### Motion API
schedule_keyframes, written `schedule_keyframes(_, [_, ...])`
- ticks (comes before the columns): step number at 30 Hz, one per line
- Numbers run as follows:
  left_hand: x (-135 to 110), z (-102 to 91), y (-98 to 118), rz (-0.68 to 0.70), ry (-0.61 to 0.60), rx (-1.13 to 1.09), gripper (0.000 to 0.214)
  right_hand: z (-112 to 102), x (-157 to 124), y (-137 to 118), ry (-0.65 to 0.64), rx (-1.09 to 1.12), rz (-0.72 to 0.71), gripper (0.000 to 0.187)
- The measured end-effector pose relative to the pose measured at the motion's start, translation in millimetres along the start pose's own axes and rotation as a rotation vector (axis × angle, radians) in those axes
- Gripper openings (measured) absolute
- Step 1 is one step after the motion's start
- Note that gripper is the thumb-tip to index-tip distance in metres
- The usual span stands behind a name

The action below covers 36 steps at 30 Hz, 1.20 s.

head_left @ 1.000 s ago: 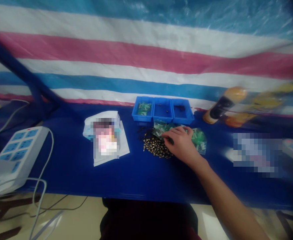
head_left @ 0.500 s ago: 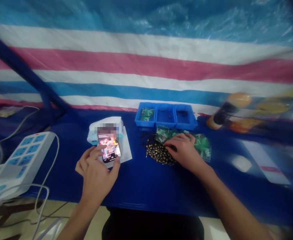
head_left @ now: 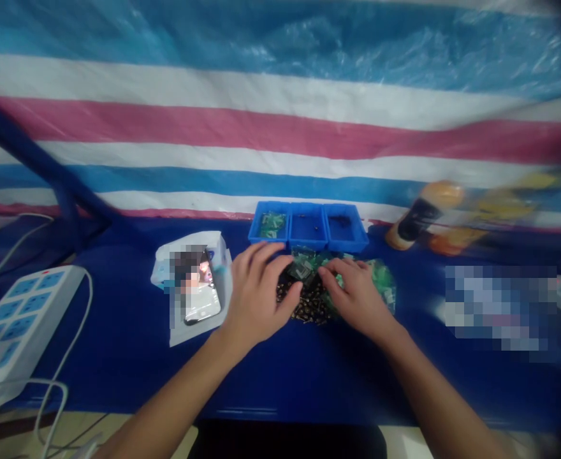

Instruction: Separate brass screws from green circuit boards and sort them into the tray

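Okay, from my remote seat: left hand (head_left: 256, 293) and right hand (head_left: 357, 296) curve down, fingers spread, over a heap of small black-and-brass parts (head_left: 304, 303) and green packets (head_left: 383, 284) on the blue table (head_left: 118, 376); I cannot tell whether either grips anything. A phone (head_left: 201, 299) lies on white paper (head_left: 189, 335) to the left. Beyond sits a blue three-compartment tray (head_left: 308, 226), with green packets in its left compartment.

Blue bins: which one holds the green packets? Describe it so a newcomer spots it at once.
At the back of the dark blue bench stands a row of three blue plastic bins. Take the left-end bin. It alone holds green packets; the other two hold only a few small dark pieces.
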<state>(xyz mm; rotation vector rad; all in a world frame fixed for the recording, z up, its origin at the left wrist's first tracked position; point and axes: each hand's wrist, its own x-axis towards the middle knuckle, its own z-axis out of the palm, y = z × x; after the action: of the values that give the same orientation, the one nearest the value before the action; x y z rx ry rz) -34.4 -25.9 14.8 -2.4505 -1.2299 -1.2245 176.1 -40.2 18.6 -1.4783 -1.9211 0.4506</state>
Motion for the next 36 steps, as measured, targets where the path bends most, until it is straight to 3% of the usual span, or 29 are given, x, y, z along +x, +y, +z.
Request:
schedule_keyframes(3, [20.1,22.4,-8.2,0.161,0.134,-0.106,0.031,-2.0,3.4,0.4,0.025,0.302,0.181,0.042])
schedule_keyframes(6, [21.6,34.4,-21.9,0.100,0.252,-0.150,0.023,-1.2,6.1,3.9,0.081,0.604,0.311,0.047])
schedule_keyframes(12, [5.4,30.6,-24.1,0.047,0.096,-0.300,0.014,3.3,10.0,12.4,0.183,1.049,0.494,0.043])
schedule_keyframes(21, [4.2,29.5,-23.0,0.029,-0.037,-0.357,0.015,-2.1,17.9,28.5,0.343,1.093,0.593,0.037])
schedule_keyframes(26, [6.0,27.0,-18.9,0.015,-0.087,-0.352,0.015,-5.1,18.2,31.0,0.235,0.873,0.547,0.059])
schedule_keyframes(31, [6.7,27.1,-15.1,-0.012,-0.185,-0.324,0.016,-3.4,12.9,37.9,0.118,0.067,0.170,0.030])
schedule_keyframes(33, [6.1,27.5,-13.4,0.001,-0.215,-0.317,0.017,-1.3,9.4,39.7,0.107,-0.208,0.049,0.029])
schedule_keyframes(36, [5.4,28.3,-10.3,0.037,-0.257,-0.315,0.018,2.3,5.1,42.5,0.030,-0.415,0.014,0.036])
